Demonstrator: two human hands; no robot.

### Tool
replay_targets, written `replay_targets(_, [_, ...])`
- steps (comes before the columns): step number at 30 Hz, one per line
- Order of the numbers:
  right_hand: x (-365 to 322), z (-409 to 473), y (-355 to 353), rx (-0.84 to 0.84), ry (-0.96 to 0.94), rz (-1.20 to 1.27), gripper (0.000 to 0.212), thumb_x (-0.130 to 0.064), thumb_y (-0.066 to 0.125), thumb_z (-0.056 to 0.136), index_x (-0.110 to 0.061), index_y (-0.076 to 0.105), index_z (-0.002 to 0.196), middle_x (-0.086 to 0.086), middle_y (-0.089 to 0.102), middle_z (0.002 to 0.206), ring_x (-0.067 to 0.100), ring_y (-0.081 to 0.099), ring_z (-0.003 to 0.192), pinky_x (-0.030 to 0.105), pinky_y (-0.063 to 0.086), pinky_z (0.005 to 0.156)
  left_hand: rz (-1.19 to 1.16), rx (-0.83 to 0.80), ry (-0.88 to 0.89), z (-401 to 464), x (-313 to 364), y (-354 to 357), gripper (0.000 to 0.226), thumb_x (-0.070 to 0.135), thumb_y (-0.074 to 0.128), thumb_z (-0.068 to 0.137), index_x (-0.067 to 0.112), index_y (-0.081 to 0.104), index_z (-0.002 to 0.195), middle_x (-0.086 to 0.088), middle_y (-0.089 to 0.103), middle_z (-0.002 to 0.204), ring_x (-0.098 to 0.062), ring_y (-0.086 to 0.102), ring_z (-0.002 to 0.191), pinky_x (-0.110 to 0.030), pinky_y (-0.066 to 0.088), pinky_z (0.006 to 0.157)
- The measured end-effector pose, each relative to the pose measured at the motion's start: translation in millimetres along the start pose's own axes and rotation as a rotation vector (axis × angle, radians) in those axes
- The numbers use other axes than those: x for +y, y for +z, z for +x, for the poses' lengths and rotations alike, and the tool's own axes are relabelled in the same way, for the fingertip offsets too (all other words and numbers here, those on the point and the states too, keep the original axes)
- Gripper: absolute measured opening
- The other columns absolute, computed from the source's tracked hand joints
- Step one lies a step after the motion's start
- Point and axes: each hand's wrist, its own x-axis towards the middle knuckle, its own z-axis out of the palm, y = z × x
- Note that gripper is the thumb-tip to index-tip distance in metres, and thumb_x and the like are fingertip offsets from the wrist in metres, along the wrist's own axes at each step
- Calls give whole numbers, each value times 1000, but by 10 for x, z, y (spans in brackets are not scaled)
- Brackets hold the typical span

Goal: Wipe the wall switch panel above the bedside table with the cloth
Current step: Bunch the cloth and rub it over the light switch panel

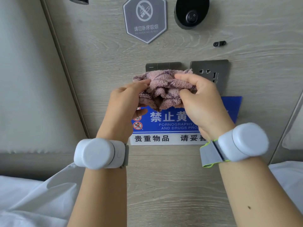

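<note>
Fluffy terry cloth point(165, 86), seemingly brushed-metal panel point(162, 65)

Just one view here, a wide-angle cam worn on the person's head, so no second angle to compare against. It faces straight at a wood-grain wall panel point(101, 66) from close up. Both forearms come in from the bottom edge and reach up to mid-frame, where the left hand point(126, 102) and right hand point(201, 102) meet in front of the switch panel point(162, 66). The no-smoking sign point(145, 18) sits near the top edge, partly cut off. Padded headboard point(29, 76) fills the left side, white bedding point(32, 197) shows in the lower corners. The straight panel edges lean outward toward the frame sides, typical wide-lens stretch.
</note>
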Motion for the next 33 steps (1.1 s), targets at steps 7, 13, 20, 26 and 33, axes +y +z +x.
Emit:
replay_targets(7, [64,-3,-22,-98,108,-25,49,3,47,91,-26,68,125,-8,67,86,7,38,35,22,48,40,38,45,-56,-4,-21,-18,9,26,73,85,17,75,86,-5,67,76,-14,57,58,-22,48,50])
replay_targets(13, [125,50,-6,-19,88,49,51,5,47,89,-32,73,114,-15,68,66,13,37,41,20,34,42,33,39,-73,51,-33,-35,10,28,74,84,19,75,80,-8,69,77,-19,59,66,-24,50,52])
replay_targets(20, [148,27,48,44,-2,72,52,6,49,88,-32,74,116,-8,75,111,35,72,79,51,62,71,2,10,-59,8,-25,-30,17,29,70,87,18,79,96,-4,68,73,-12,56,57,-23,49,52])
replay_targets(26, [113,59,80,138,-136,173,44,0,55,89,-25,72,121,-7,73,119,11,70,108,41,56,97,-64,-123,43,6,-8,-11,25,25,58,96,29,77,111,5,68,97,-12,51,65,-22,49,53])
replay_targets(33, [129,37,53,34,-107,66,39,-8,54,97,-26,66,130,-16,68,124,-10,63,89,8,50,85,-7,-62,33,7,-30,2,23,23,60,95,31,79,106,2,67,88,-9,54,56,-23,50,52])
